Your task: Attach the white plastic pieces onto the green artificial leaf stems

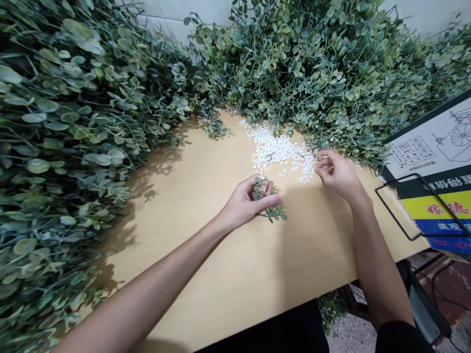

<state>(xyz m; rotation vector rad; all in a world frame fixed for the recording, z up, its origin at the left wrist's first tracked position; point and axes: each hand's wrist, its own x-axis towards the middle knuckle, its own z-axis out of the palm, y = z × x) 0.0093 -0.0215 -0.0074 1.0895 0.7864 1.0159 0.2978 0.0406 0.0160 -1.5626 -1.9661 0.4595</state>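
Note:
My left hand (253,196) is closed around a small sprig of artificial green leaves (276,214), just above the table. Leaves stick out past the thumb and fingertips, and the stem is mostly hidden in the grip. To the right, my right hand (338,174) has its thumb and forefinger drawn together at the right edge of a scatter of small white pieces (275,147). Whatever lies between those fingertips is too small to make out. A few thin dark green stem bits lie among the white pieces.
Dense artificial foliage (73,122) is heaped along the left side, and more foliage (305,63) runs across the back by the wall. A loose sprig (217,128) lies on the wooden table (206,162). At right stand a printed carton (441,147) and a black wire frame (397,211).

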